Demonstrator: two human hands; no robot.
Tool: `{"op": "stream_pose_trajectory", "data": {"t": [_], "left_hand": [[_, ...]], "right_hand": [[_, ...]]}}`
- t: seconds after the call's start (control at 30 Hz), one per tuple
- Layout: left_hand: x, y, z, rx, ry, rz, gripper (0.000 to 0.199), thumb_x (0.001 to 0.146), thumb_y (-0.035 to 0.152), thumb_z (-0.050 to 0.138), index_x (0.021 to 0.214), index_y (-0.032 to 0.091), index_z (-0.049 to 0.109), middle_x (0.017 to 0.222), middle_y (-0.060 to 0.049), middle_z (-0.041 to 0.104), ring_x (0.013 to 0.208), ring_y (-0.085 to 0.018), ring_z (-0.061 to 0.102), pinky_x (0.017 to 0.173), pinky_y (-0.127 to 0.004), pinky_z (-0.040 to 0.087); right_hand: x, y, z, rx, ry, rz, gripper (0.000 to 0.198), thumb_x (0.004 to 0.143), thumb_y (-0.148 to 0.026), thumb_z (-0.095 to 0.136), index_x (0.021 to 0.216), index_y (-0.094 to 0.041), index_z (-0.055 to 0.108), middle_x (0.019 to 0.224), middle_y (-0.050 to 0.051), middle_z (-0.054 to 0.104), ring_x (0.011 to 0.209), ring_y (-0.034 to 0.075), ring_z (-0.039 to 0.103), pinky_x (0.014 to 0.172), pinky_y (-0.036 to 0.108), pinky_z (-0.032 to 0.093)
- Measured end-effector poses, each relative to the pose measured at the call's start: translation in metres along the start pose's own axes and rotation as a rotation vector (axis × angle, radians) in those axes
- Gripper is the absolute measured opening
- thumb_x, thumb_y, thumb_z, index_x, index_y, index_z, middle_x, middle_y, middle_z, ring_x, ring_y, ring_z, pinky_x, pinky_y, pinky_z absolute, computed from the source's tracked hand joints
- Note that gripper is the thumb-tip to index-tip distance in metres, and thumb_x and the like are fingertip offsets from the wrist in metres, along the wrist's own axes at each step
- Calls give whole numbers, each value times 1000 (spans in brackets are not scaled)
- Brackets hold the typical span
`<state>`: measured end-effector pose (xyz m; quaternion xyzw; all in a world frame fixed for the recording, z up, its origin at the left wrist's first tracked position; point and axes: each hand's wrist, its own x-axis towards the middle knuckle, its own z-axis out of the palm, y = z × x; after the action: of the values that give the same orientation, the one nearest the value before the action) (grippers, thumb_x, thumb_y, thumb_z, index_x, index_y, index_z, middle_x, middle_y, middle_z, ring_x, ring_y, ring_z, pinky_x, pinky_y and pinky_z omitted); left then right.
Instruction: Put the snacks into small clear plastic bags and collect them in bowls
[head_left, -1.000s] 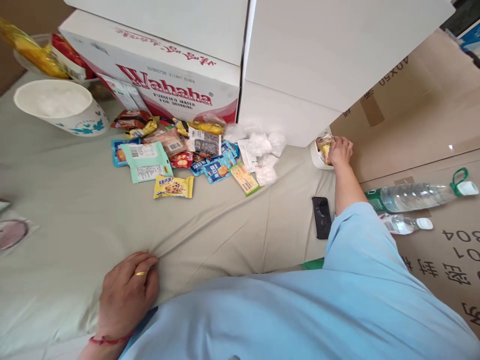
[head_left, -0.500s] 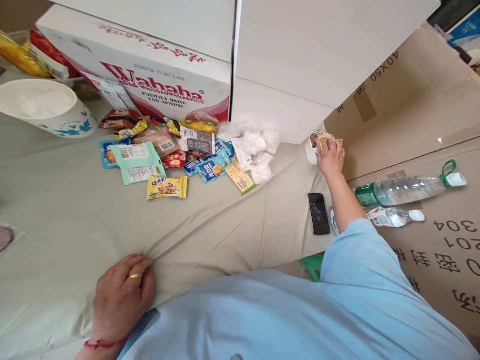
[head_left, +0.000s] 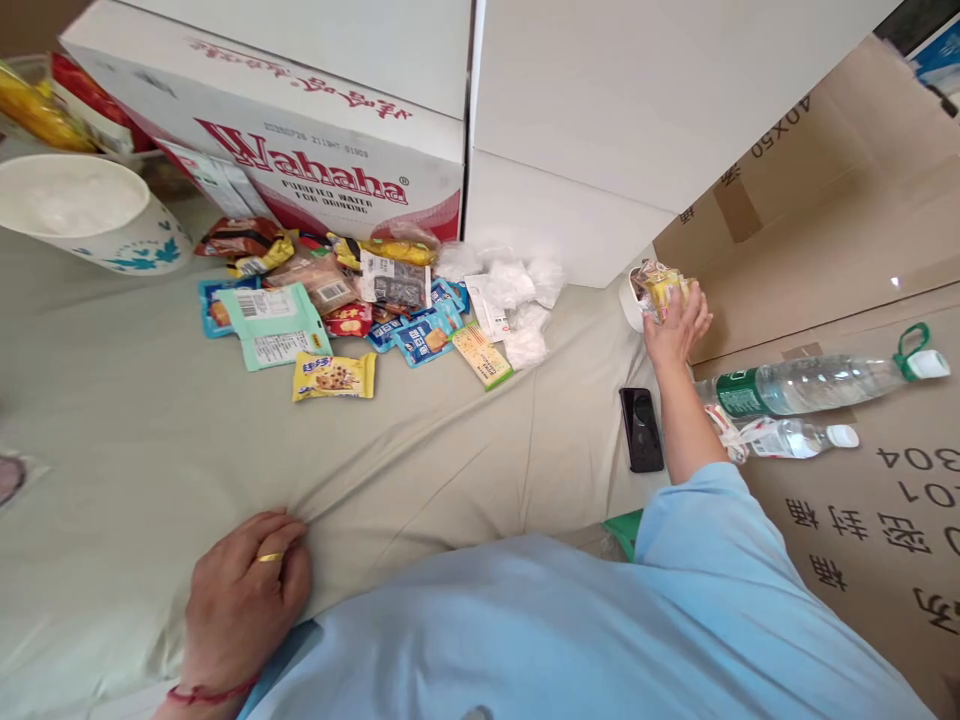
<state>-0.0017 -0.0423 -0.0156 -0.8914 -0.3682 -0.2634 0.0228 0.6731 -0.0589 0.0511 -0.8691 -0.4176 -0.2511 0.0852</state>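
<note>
My left hand [head_left: 251, 585], with a gold ring and a red cord at the wrist, rests on the beige sheet [head_left: 420, 470]. Its fingers are curled in, and nothing shows in them. Over at the far right, my right hand [head_left: 677, 328] is at the near right edge of a white bowl [head_left: 632, 302]. Its fingers are spread apart against the yellow and brown snack packets [head_left: 663, 288] heaped in the bowl. No packet is visibly gripped, though the undersides of the fingers are hidden.
A pile of snack packets [head_left: 334, 375] and white wrapped bundles [head_left: 517, 285] lies before the Wahaha carton [head_left: 300, 165]. A paper tub [head_left: 146, 235] stands left. A black phone [head_left: 641, 430], a large bottle [head_left: 832, 385] and a small bottle [head_left: 799, 438] are at right, beside cardboard [head_left: 832, 200].
My right hand has shifted slightly right and down from over the packets, and its fingers have spread, uncovering more of the yellow packet. My left hand has stayed in place.
</note>
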Motion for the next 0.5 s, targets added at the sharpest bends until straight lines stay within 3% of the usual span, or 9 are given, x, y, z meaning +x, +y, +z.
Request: {"op": "stream_pose_trajectory", "data": {"t": [0.1, 0.23, 0.4, 0.5], "left_hand": [[1, 0, 0, 19, 9, 13, 14, 86, 12, 61, 95, 22, 59, 94, -7, 72, 90, -28, 74, 78, -41, 60], [2, 0, -1, -1, 1, -10, 16, 86, 14, 62, 96, 25, 58, 94, -6, 70, 90, -30, 73, 76, -43, 60], [2, 3, -2, -69, -36, -78, 20, 85, 14, 60, 96, 30, 56, 94, -3, 69, 92, -30, 73, 78, -46, 61], [0, 8, -4, -122, -34, -187, 20, 84, 17, 61, 95, 34, 58, 95, -2, 70, 95, -31, 72, 81, -50, 61]], "right_hand": [[-14, -2, 3, 159, 95, 207, 46, 97, -38, 48, 137, -16, 54, 136, 22, 51, 128, 34, 50, 110, 55, 40], [-12, -4, 20, 325, -15, 417, 33, 92, -30, 57, 120, -15, 55, 110, 15, 56, 107, 31, 58, 100, 48, 47], [32, -13, 42, 325, -15, 432, 17, 96, -21, 56, 109, -11, 51, 110, 17, 57, 121, 30, 50, 106, 45, 40], [64, -22, 56, 284, -91, 323, 21, 99, -17, 47, 115, -3, 49, 115, 22, 55, 119, 25, 50, 104, 41, 39]]}}
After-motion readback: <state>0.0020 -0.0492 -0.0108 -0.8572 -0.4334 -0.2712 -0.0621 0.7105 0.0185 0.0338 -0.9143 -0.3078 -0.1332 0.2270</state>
